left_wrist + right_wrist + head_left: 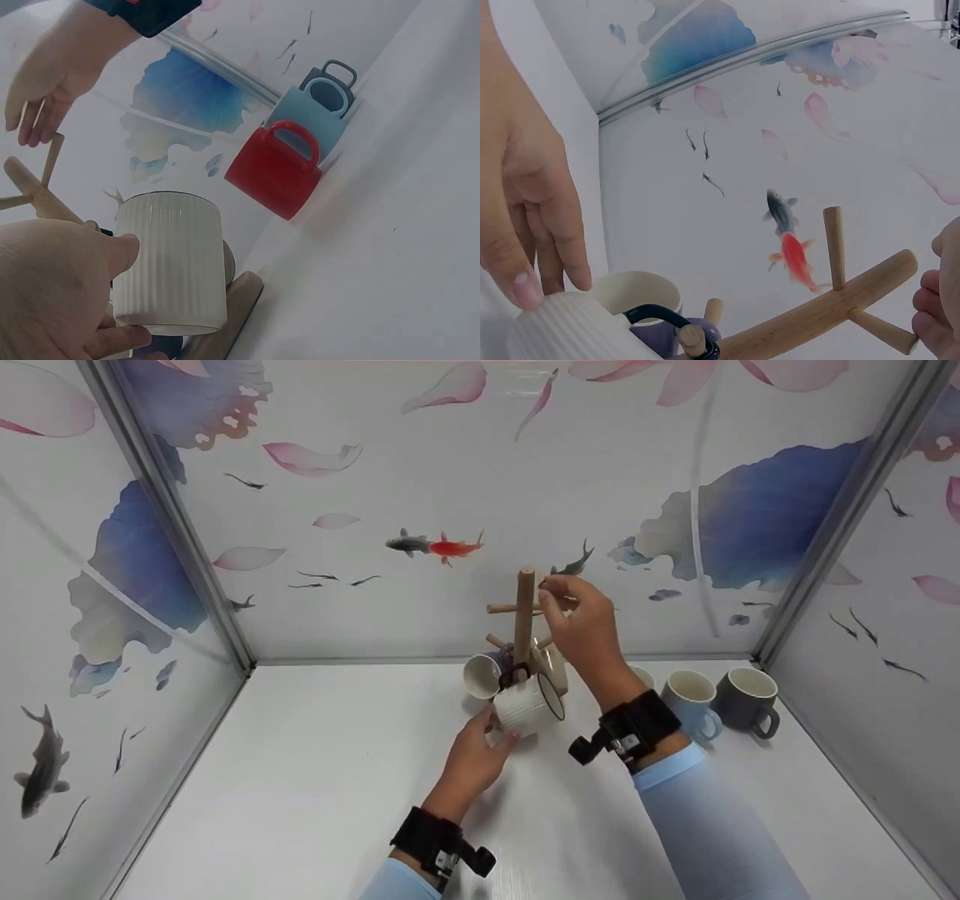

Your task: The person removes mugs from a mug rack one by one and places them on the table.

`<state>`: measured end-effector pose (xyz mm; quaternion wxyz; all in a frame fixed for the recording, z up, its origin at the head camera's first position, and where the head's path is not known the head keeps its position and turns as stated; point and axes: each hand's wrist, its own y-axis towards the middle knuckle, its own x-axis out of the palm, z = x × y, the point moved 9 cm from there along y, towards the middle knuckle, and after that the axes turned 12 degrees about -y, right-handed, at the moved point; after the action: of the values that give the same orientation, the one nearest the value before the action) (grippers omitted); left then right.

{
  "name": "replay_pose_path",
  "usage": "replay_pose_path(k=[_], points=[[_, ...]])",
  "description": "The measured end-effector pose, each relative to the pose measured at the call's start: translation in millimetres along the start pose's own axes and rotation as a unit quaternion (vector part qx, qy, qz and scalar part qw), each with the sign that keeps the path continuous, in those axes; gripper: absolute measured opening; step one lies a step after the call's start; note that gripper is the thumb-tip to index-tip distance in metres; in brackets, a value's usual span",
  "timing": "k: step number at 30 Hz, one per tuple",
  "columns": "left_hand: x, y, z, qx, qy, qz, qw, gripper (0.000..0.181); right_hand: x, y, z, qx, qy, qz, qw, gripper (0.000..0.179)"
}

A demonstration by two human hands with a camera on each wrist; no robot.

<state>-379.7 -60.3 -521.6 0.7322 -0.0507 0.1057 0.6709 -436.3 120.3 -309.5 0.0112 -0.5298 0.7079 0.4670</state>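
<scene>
My left hand (pixel 476 757) grips a white ribbed mug (pixel 525 705) with a dark rim, its thumb and fingers about the base end. The mug lies tilted on its side against the lower part of a wooden mug tree (pixel 525 615). Its dark handle (pixel 660 311) loops at a lower peg, whose round end (pixel 692 340) shows by the loop. Beside an upper peg (pixel 52 159) is my right hand (pixel 585 622), fingers loosely bent and fingertips right at the peg's end. A purple mug (pixel 484 675) and a beige mug (pixel 553 667) are at the tree's lower pegs.
On the right of the white table (pixel 337 780) stand a light blue mug (pixel 688 701), a dark grey mug (pixel 746 701) and a red mug (pixel 277 169), the last mostly behind my right arm in the head view. Printed panels with metal-framed edges (pixel 487 661) enclose the table.
</scene>
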Motion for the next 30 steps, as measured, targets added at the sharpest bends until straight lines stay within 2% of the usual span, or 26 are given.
replay_pose_path(k=[4, 7, 11, 13, 16, 22, 27, 30], points=[[1.1, 0.5, -1.0, 0.004, -0.001, -0.001, 1.0, 0.069, -15, -19.0, 11, 0.009, 0.012, 0.044, 0.9989, 0.022], [2.0, 0.5, -3.0, -0.003, -0.003, -0.003, 1.0, 0.07, -18, -33.2, 29, 0.045, 0.011, 0.043, 0.998, 0.019], [2.1, 0.4, -4.3, -0.009, 0.001, -0.004, 0.9999, 0.072, -5, -54.7, 65, 0.132, 0.007, -0.018, 0.9911, 0.022], [2.4, 0.4, -4.9, -0.014, 0.002, -0.005, 0.9999, 0.073, 6, -66.9, 84, 0.174, 0.002, -0.063, 0.9827, 0.029], [2.3, 0.4, -5.0, -0.016, 0.001, -0.004, 0.9999, 0.074, 24, -83.6, 104, 0.216, 0.002, -0.13, 0.9676, 0.045], [2.1, 0.5, -5.5, -0.025, 0.003, -0.006, 0.9997, 0.076, 56, -110.7, 120, 0.244, -0.032, -0.232, 0.9411, 0.083], [3.2, -0.2, -5.8, -0.032, 0.005, -0.005, 0.9995, 0.077, 71, -127.3, 126, 0.255, -0.05, -0.261, 0.9298, 0.097], [2.9, -0.2, -5.4, -0.033, 0.005, -0.004, 0.9994, 0.077, 78, -133.4, 128, 0.266, -0.026, -0.26, 0.9279, 0.1]])
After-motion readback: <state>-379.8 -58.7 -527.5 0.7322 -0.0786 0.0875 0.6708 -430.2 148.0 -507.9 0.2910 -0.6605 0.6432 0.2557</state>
